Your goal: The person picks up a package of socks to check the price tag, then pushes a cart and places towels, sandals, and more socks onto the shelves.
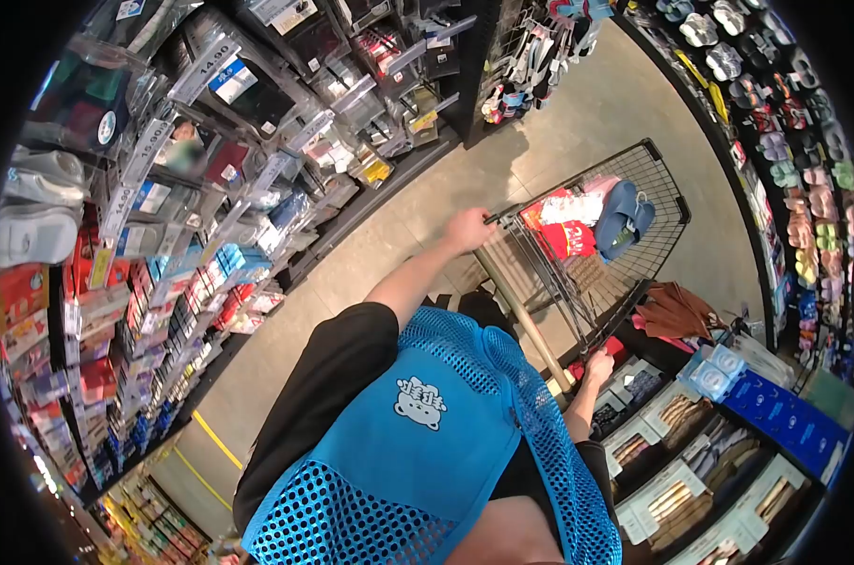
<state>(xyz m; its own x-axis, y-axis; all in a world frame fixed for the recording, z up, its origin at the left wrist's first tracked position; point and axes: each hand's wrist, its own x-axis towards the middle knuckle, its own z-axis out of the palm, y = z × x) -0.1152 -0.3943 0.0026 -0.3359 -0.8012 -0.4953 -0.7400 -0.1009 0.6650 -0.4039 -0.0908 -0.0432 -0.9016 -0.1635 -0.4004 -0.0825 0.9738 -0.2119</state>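
Note:
A wire shopping cart (667, 160) stands in front of me in the aisle, its pale handle bar (524, 318) towards my body. My left hand (468, 230) is closed around the cart's frame at the left end of the bar. At the right end, my right hand (597, 366) is wrapped round the cart's frame, its fingers partly hidden. Inside the cart lie a pair of blue slippers (618, 215), a red package (568, 240) and white and pink packs (578, 205).
Shelving with hanging packaged goods (248, 89) and price tags runs along the left. Footwear racks (785, 141) line the far right. Low bins of folded goods (676, 499) and a brown cloth item (676, 311) sit close on the right. Tiled floor (559, 122) stretches ahead.

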